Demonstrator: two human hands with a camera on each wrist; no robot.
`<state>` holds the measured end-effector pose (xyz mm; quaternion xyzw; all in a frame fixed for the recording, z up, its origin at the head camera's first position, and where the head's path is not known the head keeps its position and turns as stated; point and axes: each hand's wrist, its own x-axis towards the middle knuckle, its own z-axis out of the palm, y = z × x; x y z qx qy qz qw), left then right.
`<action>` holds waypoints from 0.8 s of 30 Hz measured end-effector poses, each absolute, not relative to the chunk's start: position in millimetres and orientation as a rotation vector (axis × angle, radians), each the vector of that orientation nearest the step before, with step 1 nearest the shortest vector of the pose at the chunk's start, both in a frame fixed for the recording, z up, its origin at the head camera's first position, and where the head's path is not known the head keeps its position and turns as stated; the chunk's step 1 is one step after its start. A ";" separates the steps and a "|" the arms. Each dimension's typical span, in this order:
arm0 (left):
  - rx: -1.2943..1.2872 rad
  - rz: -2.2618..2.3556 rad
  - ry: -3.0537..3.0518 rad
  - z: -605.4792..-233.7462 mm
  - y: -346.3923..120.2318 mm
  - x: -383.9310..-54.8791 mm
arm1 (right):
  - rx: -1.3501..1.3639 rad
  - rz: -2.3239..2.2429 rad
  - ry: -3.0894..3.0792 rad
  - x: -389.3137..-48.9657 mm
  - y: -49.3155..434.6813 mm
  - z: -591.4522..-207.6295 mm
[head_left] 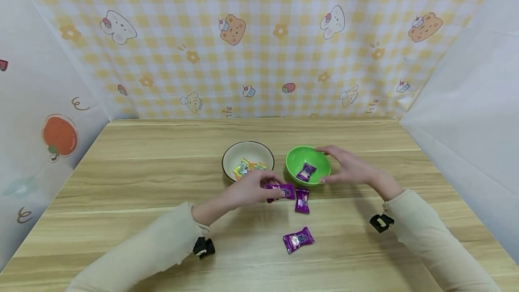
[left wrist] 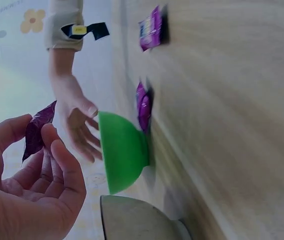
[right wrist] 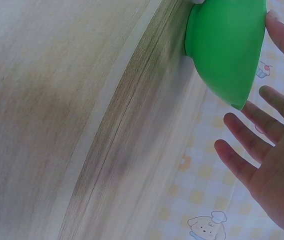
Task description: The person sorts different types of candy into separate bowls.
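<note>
Now, the purple packet point(head_left: 287, 191) is up off the table point(head_left: 134, 170), just right of centre in the head view, pinched between thumb and fingertips of the left hand point(head_left: 252, 189), and it's a slim hold on a slick-looking wrapper: too light a squeeze and it could squirt loose, short of the green bowl point(head_left: 297, 158) just above. Right under that grip lies a second purple packet point(head_left: 302, 201), close below the bowl; any dip of the fingers might knock it sideways. Over to the bowl's right edge, where the right hand point(head_left: 349, 166) spreads wide, fingers nearly straight, thumb and a fingertip at the rim, gripping nothing firmly. That's a loose brace, and a shove on the high rim could tilt the bowl over its narrow foot and tip out the packet inside point(head_left: 306, 172). Left of it sits the cream bowl point(head_left: 242, 152) with its yellow packets point(head_left: 244, 168), partly behind the left hand; a careless backswing could clip that dark rim. Down at lower centre, one more purple packet point(head_left: 298, 239) lies alone, well apart, the least at risk unless a sleeve point(head_left: 150, 242) drags across it.
</note>
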<state>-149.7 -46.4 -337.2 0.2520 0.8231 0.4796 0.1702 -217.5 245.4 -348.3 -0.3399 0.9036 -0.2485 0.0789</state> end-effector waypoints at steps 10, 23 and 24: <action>0.509 1.465 2.314 -330.6 -33.4 -166.8 | -1.020 -0.745 2.702 -217.2 244.1 -346.9; 0.431 1.516 2.288 -329.9 -13.4 -189.0 | -1.043 -0.759 2.692 -217.9 244.1 -347.1; 0.415 1.516 2.287 -330.0 -11.8 -190.5 | -1.045 -0.763 2.689 -217.9 244.2 -347.1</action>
